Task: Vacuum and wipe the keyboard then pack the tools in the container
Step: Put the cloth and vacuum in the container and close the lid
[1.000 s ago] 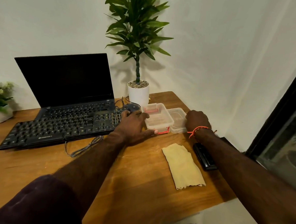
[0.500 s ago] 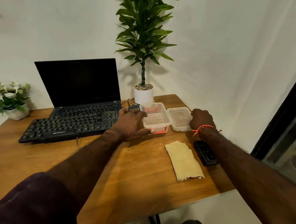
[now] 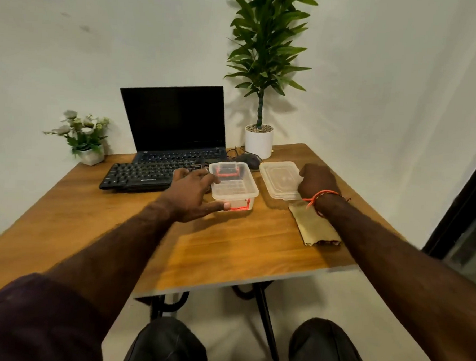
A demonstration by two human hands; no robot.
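Note:
A clear plastic container [image 3: 240, 190] with red clips stands open on the wooden table [image 3: 227, 248]. My left hand [image 3: 193, 194] grips its left side, thumb on the front wall and fingers at the far rim. The clear lid [image 3: 278, 179] lies flat to the container's right, a small gap between them. My right hand [image 3: 318, 181] holds the lid's right edge with curled fingers. A yellow cloth [image 3: 311, 228] lies in front of the lid, partly under my right forearm. The black keyboard [image 3: 138, 175] sits left of the container, in front of the laptop [image 3: 176, 122].
A black mouse [image 3: 250, 160] and its cable lie behind the container. A tall plant in a white pot [image 3: 258, 142] stands at the back, a small flower pot [image 3: 90, 156] at the back left. The table's front edge runs just past the cloth.
The view has pulled back and up. The container has slid a little away from the lid. My right forearm now covers the black device that lay right of the cloth.

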